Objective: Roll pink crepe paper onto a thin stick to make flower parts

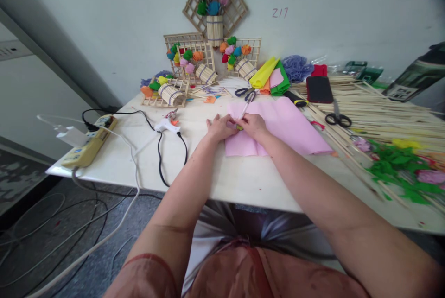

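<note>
A sheet of pink crepe paper (288, 126) lies on the table beneath my two hands. At its left edge my left hand (220, 129) rests with the outer fingers spread and the thumb and forefinger closed in toward the other hand. My right hand (255, 126) is closed, fingertips pinched together on the paper. A small yellow-green piece (239, 127) shows between my fingertips; its kind is hidden. Just beyond, dark-handled scissors (249, 95) lie with their blades pointing toward my hands.
A white glue gun (167, 125) and a yellow power strip (91, 142) with cables are left. Stick-and-paper flower decorations (205, 73) stand at the back. Rolled coloured paper (266, 74), a phone (319, 90), black scissors (338, 119), wooden sticks (375, 108) and green scraps (396, 166) lie right.
</note>
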### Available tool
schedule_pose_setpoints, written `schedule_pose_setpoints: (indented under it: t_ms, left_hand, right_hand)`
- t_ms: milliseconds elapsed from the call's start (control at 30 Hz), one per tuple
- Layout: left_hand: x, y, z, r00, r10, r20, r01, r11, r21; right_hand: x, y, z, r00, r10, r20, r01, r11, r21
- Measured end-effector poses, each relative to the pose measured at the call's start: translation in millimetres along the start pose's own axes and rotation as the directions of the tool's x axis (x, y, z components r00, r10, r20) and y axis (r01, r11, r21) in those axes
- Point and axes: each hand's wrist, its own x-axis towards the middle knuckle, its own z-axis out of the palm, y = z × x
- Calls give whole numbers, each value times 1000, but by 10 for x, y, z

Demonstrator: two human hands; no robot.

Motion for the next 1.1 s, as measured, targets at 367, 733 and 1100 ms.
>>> schedule_pose_setpoints:
  t_ms: [367,733,1100]
  left_hand:
    - [2,-2,-3,1000,-9,16,9,1000,-10]
    - [-47,41,-32,1000,-16,-20,16,1000,-21]
    - [-61,60,-44,999,27,-24,-28,1000,-14]
  right_hand:
    - [6,22,13,1000,19,-10,-18,998,63]
    - [27,72,61,997,50,-56,-42,990,137]
    - [20,43,43,998,44,-49,-43,999,32]
